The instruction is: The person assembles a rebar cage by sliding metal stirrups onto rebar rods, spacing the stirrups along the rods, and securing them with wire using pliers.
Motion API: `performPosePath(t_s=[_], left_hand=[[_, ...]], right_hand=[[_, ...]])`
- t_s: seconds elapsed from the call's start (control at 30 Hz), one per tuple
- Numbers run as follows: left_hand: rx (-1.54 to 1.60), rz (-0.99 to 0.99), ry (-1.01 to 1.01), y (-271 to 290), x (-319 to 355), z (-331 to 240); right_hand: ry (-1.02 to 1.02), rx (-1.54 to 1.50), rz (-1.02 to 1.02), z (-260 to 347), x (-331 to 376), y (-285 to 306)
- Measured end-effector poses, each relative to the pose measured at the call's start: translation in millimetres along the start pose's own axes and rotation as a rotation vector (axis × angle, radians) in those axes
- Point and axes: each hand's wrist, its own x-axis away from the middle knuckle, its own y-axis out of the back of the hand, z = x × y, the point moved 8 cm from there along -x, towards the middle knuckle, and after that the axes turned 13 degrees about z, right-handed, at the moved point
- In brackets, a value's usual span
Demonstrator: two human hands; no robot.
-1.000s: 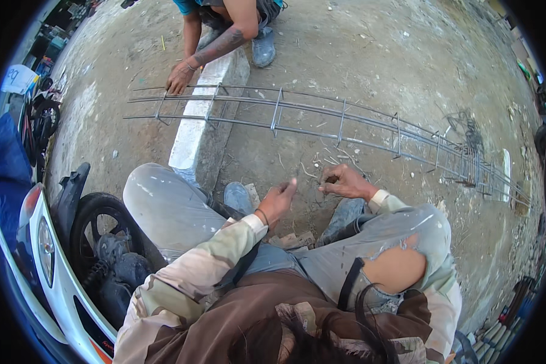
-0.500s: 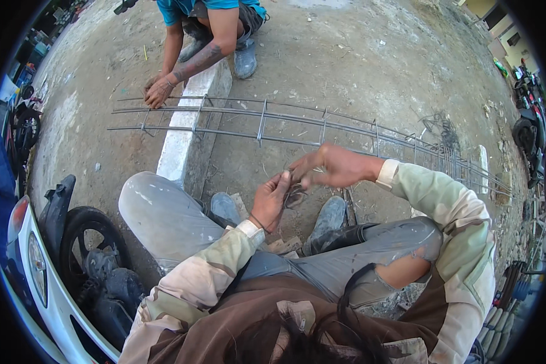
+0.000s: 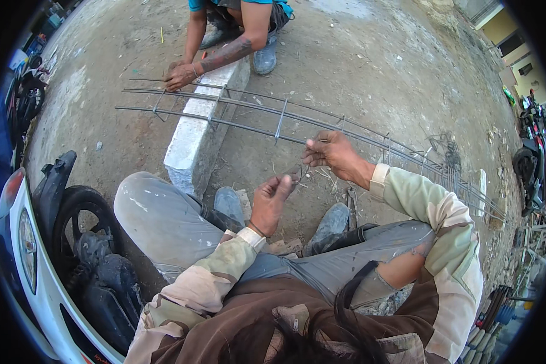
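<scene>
The left hand [image 3: 269, 203] pinches a thin dark wire [image 3: 301, 174] between thumb and forefinger; the grip is closed, and the wire's curved end projects beyond the fingertips. The right hand [image 3: 338, 156] has its fingers bent, with a narrow gap at most to the thumb. Whether it holds anything, or touches the near bar of the steel frame [image 3: 281, 118] beside it, cannot be told. The frame lies across the white block [image 3: 185, 142], its left bar ends overhanging the block's left edge. There, a co-worker's hand [image 3: 181, 77] is at the bars.
</scene>
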Motion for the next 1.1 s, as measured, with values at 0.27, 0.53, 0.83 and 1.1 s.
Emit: performPosePath(t_s=[0.27,0.53,0.83,1.1], left_hand=[[-0.027,-0.095,-0.219,16,-9,-27],[0.019,-0.060,-0.103,16,-10,-36],[-1.116,0.268,0.157,-10,-13,-15],[-0.279,0.017,0.284,12,-20,4]], right_hand=[[0.055,-0.385,0.033,4,-7,-22],[0.184,0.109,0.149,44,-5,-50],[-0.070,0.071,0.104,-5,-20,-23],[0.015,0.072,0.051,-25,-32,-25]])
